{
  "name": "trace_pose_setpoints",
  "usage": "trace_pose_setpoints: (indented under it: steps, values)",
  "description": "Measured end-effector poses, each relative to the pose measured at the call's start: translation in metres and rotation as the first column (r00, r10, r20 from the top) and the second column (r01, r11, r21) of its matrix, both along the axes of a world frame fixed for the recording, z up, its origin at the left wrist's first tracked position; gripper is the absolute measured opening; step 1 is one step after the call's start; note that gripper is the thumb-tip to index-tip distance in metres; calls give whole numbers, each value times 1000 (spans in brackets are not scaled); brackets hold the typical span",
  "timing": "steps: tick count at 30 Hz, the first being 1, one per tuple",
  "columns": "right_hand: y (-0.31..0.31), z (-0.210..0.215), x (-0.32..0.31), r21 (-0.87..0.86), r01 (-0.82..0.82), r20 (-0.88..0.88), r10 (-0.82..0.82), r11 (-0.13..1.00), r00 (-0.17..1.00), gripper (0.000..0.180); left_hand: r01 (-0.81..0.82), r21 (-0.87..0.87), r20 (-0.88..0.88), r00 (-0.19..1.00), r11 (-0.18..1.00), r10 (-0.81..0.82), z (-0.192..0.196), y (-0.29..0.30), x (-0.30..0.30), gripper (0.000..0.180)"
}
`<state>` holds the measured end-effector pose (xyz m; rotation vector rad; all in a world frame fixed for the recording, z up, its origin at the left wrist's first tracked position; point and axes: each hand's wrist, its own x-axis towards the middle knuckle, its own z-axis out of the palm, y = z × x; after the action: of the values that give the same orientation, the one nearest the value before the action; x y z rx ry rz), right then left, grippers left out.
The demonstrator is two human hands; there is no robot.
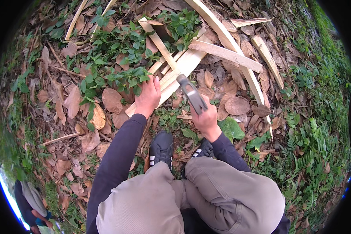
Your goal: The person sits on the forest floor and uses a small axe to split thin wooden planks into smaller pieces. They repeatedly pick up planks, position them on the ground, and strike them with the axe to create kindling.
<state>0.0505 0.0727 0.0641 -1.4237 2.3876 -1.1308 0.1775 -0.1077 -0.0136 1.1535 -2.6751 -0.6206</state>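
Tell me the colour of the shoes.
Black shoes with white stripes, clearest in the head view.

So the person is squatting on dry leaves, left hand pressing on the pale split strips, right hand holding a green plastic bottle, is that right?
Not quite. The head view shows the right hand gripping a grey metal blade, not a green plastic bottle. The rest holds: the left hand presses on the pale split strips, and the person squats on dry leaves.
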Motion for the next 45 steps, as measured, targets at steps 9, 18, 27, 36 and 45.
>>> trace_pose_setpoints:
  steps: [9,18,27,36,45]
  values:
    - [-21,49,-17,129,33,183,-56,991,981,28,-8,-70,4,1000,998,8,-9,2,0,29]
    - [-16,19,-43,338,-100,69,81,936,994,31,-2,-40,-1,1000,999,2,-8,-1,-2,28]
    - [-17,-3,-53,530,-157,16,175,833,984,28,-5,-20,-9,1000,1000,5,-4,2,-5,27]
    - [-11,-19,-55,461,-78,-23,100,884,995,30,-4,-11,-5,1000,1000,4,-18,4,-3,30]
    - [0,-22,-58,522,-98,51,84,847,995,32,5,167,42,999,986,-12,6,3,-15,33]
